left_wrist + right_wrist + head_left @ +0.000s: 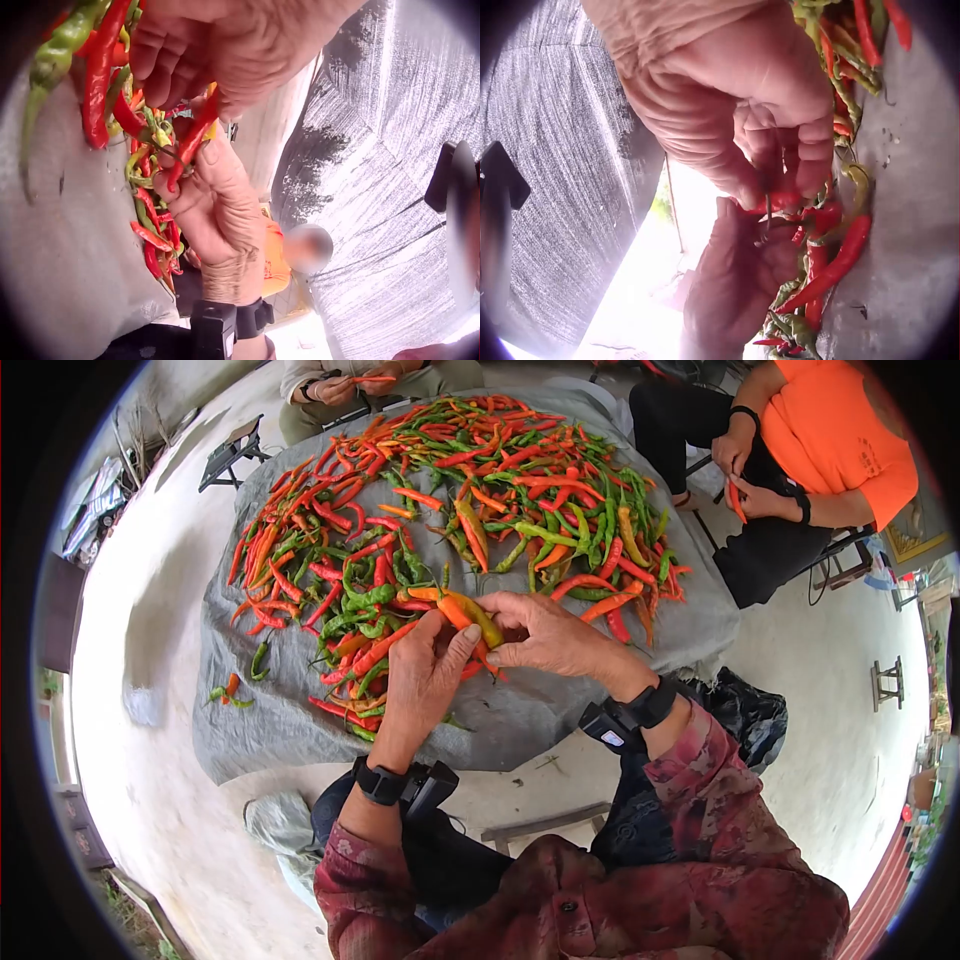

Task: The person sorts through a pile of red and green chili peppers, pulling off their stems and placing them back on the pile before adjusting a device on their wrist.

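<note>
My left hand [425, 670] and right hand [555, 635] meet over the front of a heap of chili peppers. Between them is a slim red chili pepper [196, 139], which the left thumb and fingers pinch at one end. In the left wrist view, the right thumb and fingers are curled at its other end. A thin stem [769, 206] shows below the right fingertips in the right wrist view. Just beyond the hands, an orange chili pepper [453, 612] and a yellow-green one [478, 622] overlap the fingers in the head view.
Red, orange and green chili peppers [530, 480] cover much of the grey cloth [470, 735]. A few small pieces [232, 688] lie at left. A person in orange [835, 440] and another across the table [350, 390] each hold a pepper. A black plastic bag [745, 715] lies at right.
</note>
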Motion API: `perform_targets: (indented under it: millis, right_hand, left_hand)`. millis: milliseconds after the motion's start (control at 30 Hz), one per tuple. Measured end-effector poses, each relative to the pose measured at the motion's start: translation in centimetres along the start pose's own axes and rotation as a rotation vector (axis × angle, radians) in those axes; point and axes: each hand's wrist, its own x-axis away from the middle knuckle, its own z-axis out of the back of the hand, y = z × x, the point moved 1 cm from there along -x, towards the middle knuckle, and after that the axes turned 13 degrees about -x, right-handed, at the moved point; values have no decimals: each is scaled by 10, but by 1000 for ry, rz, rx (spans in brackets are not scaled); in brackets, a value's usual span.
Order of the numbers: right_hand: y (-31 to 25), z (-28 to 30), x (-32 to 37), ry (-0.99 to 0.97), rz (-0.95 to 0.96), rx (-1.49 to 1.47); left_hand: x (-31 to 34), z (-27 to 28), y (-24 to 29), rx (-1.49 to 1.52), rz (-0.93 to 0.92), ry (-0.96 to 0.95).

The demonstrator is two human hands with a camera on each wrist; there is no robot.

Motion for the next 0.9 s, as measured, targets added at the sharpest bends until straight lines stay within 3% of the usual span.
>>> perform_targets:
  millis: [100, 167, 300, 367, 400, 467, 700, 833, 900]
  right_hand:
    - [1, -2, 1, 71, 1, -34]
    - [-1, 2, -2, 118, -180, -14]
    - [9, 9, -6, 198, -103, -22]
    - [10, 10, -8, 303, -167, -404]
    - [11, 9, -8, 299, -167, -402]
    - [12, 5, -11, 267, -174, -582]
    - [7, -8, -16, 206, -207, -671]
    - [10, -10, -18, 229, -215, -636]
    - [15, -10, -19, 334, -188, -635]
  left_hand:
    - [0, -1, -4, -33, 32, -40]
    - [1, 0, -2, -56, 1, -34]
    - [3, 7, 0, -80, 38, 25]
    - [3, 11, -4, 44, 165, -20]
    - [4, 10, -7, 44, 166, -16]
    - [3, 5, -15, 98, 22, 2]
    - [8, 11, 0, -7, 93, -129]
    - [7, 10, -3, -58, 2, -18]
    - [8, 8, -5, -48, 9, 17]
